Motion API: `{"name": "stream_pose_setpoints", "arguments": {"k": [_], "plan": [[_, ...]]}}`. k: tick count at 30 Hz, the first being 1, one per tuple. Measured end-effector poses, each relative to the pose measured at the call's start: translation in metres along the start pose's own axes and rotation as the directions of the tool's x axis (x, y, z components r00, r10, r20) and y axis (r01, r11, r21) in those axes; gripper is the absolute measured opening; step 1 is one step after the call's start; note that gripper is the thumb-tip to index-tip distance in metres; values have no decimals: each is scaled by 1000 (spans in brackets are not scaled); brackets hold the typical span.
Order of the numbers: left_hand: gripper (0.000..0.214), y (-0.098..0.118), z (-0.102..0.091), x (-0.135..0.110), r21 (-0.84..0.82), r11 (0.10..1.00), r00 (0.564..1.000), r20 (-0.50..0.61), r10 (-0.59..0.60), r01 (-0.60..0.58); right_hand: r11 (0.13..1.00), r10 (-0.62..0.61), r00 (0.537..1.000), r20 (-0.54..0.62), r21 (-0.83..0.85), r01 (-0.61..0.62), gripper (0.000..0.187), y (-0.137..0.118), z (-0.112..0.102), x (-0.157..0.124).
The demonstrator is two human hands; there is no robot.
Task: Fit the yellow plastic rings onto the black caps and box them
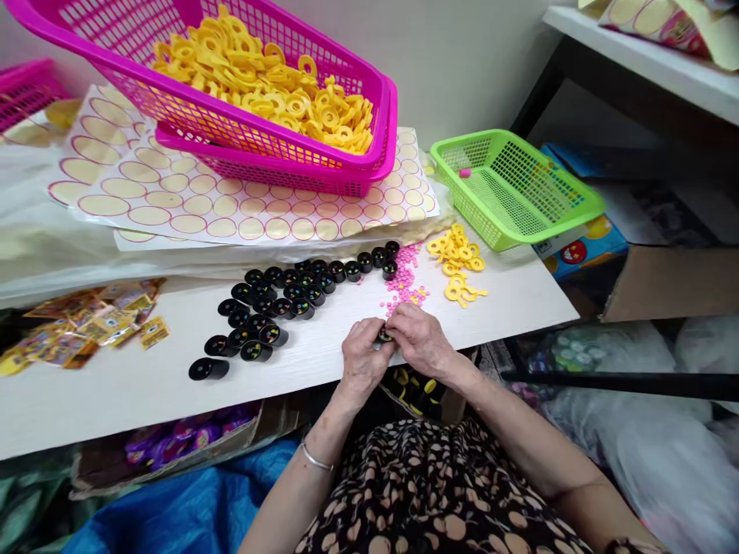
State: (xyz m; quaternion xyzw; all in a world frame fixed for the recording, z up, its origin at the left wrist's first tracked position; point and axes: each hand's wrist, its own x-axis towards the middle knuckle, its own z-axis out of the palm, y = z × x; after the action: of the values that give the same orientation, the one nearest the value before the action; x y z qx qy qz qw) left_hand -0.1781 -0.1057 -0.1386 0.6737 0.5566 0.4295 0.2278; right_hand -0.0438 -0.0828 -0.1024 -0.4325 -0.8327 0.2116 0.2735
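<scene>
Near the table's front edge, my left hand [365, 352] is closed around a small black cup [385, 334]. My right hand [420, 337] meets it there, its fingertips pinched together at the cup's top; whatever they hold is hidden. Just beyond my fingers lies a scatter of tiny pink pieces [404, 281] with a few yellow bits among them. To the left stand rows of similar black cups [282, 308] with coloured bits inside. A small pile of yellow ring-shaped pieces with tabs [456, 252] rests to the right of the pink ones.
Stacked pink baskets [242, 115], the top one full of yellow rings, sit at the back on sticker sheets [144, 192]. A green basket [508, 185] with a pink piece stands back right. Small printed packets [109, 319] lie left. Below the table is a box of yellow-and-black pieces [416, 388].
</scene>
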Motion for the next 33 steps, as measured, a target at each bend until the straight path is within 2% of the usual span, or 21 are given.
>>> {"name": "stream_pose_setpoints", "arguments": {"k": [6, 9, 11, 13, 16, 19, 22, 24, 27, 30, 33], "plan": [[17, -2, -1, -1, 5, 1000, 1000, 2, 30, -30, 943, -119, 979, 164, -291, 163, 12, -7, -8, 6], [14, -5, 1, 0, -5, 998, 998, -9, 59, -59, 913, -152, 965, 212, -345, 220, 9, -11, -11, 9], [15, -5, 2, 1, 6, 997, 997, -17, 72, -72, 923, -145, 966, 216, -322, 211, 10, -8, -13, 10], [17, -4, 2, 1, 22, 997, 997, -15, 71, -71, 960, -134, 971, 200, -218, 177, 13, -3, -13, 10], [17, -3, 2, 0, 30, 998, 998, 11, 62, -62, 991, -113, 989, 98, 85, 105, 16, 5, -10, 7], [17, -2, 1, -2, 39, 997, 998, 18, 63, -63, 939, -39, 999, -12, 341, 41, 14, 9, -6, 2], [19, -4, 1, -3, 46, 996, 997, -1, 77, -77, 906, 105, 993, -52, 416, -74, 13, 12, -8, -8], [23, -6, 2, -3, 47, 995, 996, -15, 94, -93, 917, 227, 971, -73, 351, -188, 14, 18, -11, -16], [25, -8, 3, -3, 52, 992, 993, -31, 115, -114, 934, 352, 935, -51, 80, -348, 16, 30, -17, -29], [25, -10, 5, -3, 55, 991, 991, -49, 126, -123, 906, 393, 919, 39, -185, -380, 20, 36, -22, -35], [27, -12, 7, -3, 53, 991, 991, -51, 126, -123, 886, 403, 909, 105, -292, -359, 21, 34, -25, -33]]}}
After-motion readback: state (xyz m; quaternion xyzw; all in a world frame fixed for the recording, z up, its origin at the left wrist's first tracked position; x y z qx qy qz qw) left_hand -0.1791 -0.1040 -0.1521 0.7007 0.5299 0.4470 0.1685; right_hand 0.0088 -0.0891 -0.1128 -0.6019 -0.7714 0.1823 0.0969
